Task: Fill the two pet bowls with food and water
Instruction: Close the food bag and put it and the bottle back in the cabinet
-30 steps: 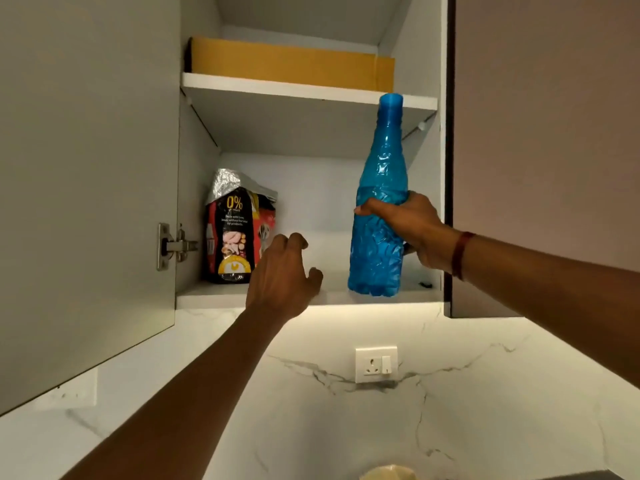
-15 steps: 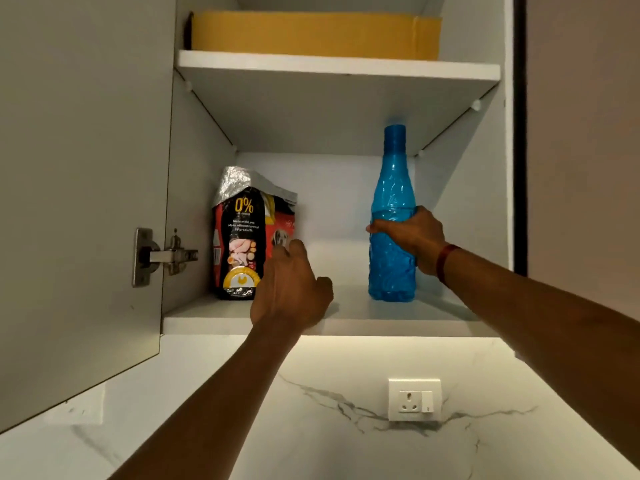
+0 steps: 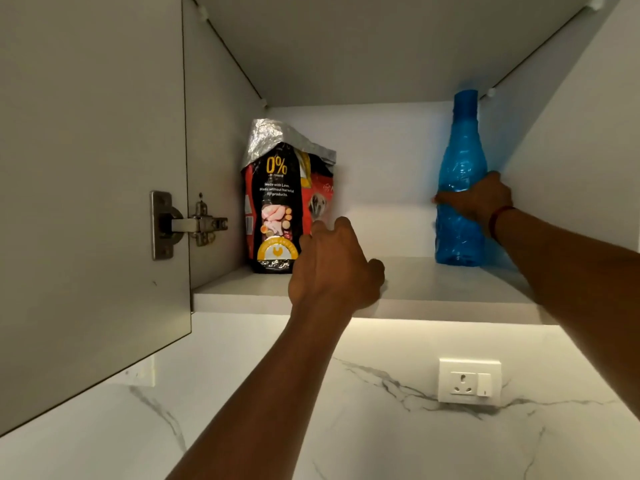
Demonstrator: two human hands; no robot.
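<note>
The blue bottle (image 3: 460, 161) stands upright at the right of the cabinet shelf (image 3: 450, 285), with the right hand (image 3: 481, 202) fingers wrapped round its middle. The pet food bag (image 3: 277, 202) stands at the shelf's left. The left hand (image 3: 332, 268) is just beside it, fingers loosely curled and holding nothing; contact cannot be determined.

Up in the cupboard I count one pet food bag (image 3: 277, 202) and one blue bottle (image 3: 460, 150), both on one shelf (image 3: 433, 282). One door (image 3: 90, 168), one hinge (image 3: 187, 223). Two hands: one left hand (image 3: 332, 268), one right hand (image 3: 481, 199). One wall socket (image 3: 469, 381) below.
</note>
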